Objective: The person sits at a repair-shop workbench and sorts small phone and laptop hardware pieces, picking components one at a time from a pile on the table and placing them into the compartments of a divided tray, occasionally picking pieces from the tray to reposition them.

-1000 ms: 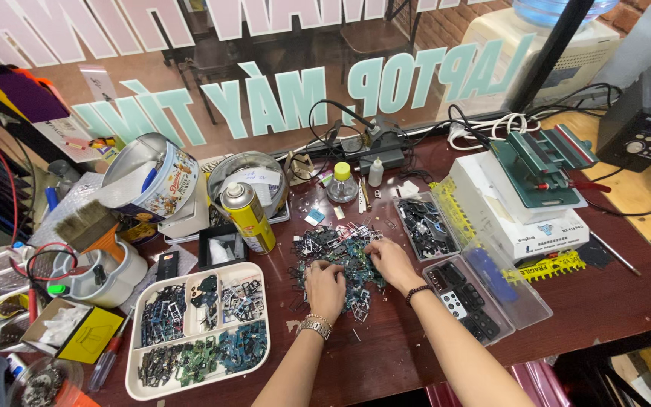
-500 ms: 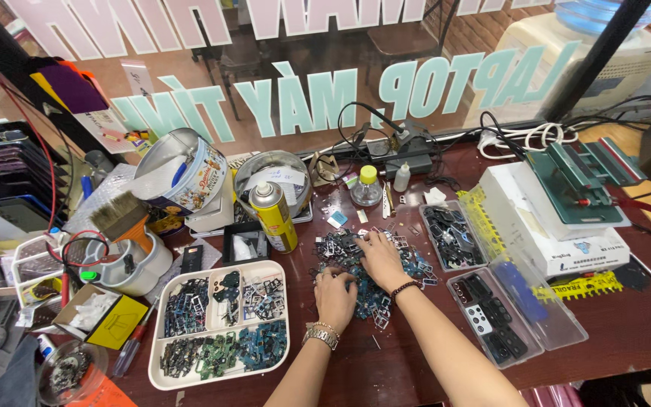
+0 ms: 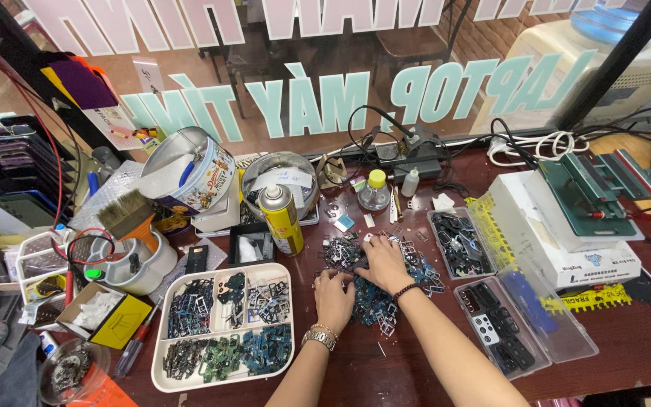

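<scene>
On parts pile (image 3: 374, 290) | left hand (image 3: 334, 298), right hand (image 3: 383, 263) still sorting, closer together

A dark reddish wooden surface (image 3: 627, 347) with a dull sheen is shown. Small glinting metal parts (image 3: 374, 298) are heaped on it. A smooth cream plastic tray (image 3: 224, 273), a glossy yellow metal spray can (image 3: 283, 221) and clear plastic boxes (image 3: 521, 324) are seen.
</scene>
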